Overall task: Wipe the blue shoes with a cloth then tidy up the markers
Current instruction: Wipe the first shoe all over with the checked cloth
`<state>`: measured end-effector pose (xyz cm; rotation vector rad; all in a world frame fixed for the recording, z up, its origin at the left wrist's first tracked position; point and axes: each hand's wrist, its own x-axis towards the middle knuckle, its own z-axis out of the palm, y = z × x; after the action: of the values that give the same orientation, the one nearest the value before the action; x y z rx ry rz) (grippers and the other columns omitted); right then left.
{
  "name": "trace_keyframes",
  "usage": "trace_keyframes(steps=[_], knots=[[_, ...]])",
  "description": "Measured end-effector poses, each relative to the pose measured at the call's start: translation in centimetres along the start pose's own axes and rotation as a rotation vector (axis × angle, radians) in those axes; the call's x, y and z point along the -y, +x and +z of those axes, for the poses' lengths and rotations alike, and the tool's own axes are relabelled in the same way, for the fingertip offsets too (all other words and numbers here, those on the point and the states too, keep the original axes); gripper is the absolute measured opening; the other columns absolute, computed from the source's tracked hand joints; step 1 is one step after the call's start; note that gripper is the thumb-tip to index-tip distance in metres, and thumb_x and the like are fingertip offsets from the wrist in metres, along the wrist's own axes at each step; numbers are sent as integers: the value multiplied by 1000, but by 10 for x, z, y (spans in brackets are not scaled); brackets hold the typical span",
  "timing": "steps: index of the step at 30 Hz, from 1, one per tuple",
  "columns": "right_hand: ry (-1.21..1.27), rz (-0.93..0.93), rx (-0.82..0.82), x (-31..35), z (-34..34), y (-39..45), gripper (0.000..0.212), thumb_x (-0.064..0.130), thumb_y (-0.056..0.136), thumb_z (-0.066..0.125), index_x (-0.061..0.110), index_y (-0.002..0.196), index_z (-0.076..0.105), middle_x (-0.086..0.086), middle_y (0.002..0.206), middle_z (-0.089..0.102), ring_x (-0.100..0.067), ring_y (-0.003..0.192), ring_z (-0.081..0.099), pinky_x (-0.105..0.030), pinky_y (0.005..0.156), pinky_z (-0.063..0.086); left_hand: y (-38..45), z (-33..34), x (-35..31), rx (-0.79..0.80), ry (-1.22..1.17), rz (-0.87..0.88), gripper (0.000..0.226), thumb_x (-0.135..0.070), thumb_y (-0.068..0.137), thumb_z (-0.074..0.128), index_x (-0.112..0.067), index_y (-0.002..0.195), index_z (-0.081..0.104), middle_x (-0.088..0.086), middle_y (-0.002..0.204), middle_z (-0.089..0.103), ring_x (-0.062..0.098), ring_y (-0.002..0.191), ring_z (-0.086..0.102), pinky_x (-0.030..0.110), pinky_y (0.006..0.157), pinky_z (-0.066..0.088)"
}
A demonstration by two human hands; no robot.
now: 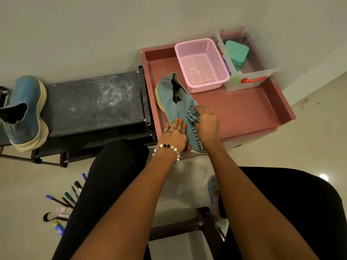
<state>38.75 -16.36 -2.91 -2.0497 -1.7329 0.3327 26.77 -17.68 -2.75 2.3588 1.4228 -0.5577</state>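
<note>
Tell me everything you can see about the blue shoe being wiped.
The blue shoe is a slip-on of knit-looking fabric with a pale, cream sole and a dark opening. It lies on the pinkish-red tray top, its heel pointing toward the pink basket. The left hand presses flat on it, while the right hand holds a striped cloth against its upper.

The shoe's toe (195,145) is covered by both hands; the markers (63,201) below the left hand are partly hidden, perhaps by a leg.
</note>
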Motion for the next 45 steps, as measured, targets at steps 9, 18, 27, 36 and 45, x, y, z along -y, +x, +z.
trace_keyframes(steps=[9, 18, 27, 36, 45], knots=[[-99, 148, -32, 8, -7, -78, 41, 0, 81, 48, 9, 116, 66, -11, 125, 62, -36, 112, 55, -46, 89, 45, -2, -3, -2, 2, 6, -10, 89, -48, 93, 51, -4, 151, 0, 12, 159, -8, 24, 147, -8, 44, 117, -3], [-93, 125, -36, -1, -5, -55, 33, 0, 77, 49, 0, 103, 68, -18, 97, 67, -36, 86, 55, -31, 72, 46, -1, -6, 1, 8, -15, 12, 80, -44, 94, 48, -10, 152, 4, 6, 160, -6, 20, 147, -8, 48, 116, -5], [-163, -5, 110, -7, -6, -36, 36, -4, 81, 50, 3, 114, 63, -19, 117, 61, -40, 101, 53, -45, 87, 45, 0, -10, 1, 67, -32, -3, 89, -50, 91, 51, -9, 152, 2, 7, 160, -7, 19, 147, -9, 51, 115, -4], [83, 73, 461, -21, -81, -62, 32, 5, 77, 68, 12, 107, 72, -14, 103, 70, -31, 97, 63, -28, 80, 46, -13, -14, -14, 77, -50, -87, 76, -34, 98, 44, -4, 151, -1, 10, 160, -10, 23, 147, -9, 49, 117, -2], [512, 507, 68, -58, -116, -58, 21, 10, 71, 78, 13, 92, 73, -7, 86, 72, -26, 82, 68, -40, 77, 56, -33, -3, -70, -211, -204, -198, 57, -46, 94, 46, -1, 129, 53, 20, 136, 47, 34, 130, 37, 48, 116, 16]])
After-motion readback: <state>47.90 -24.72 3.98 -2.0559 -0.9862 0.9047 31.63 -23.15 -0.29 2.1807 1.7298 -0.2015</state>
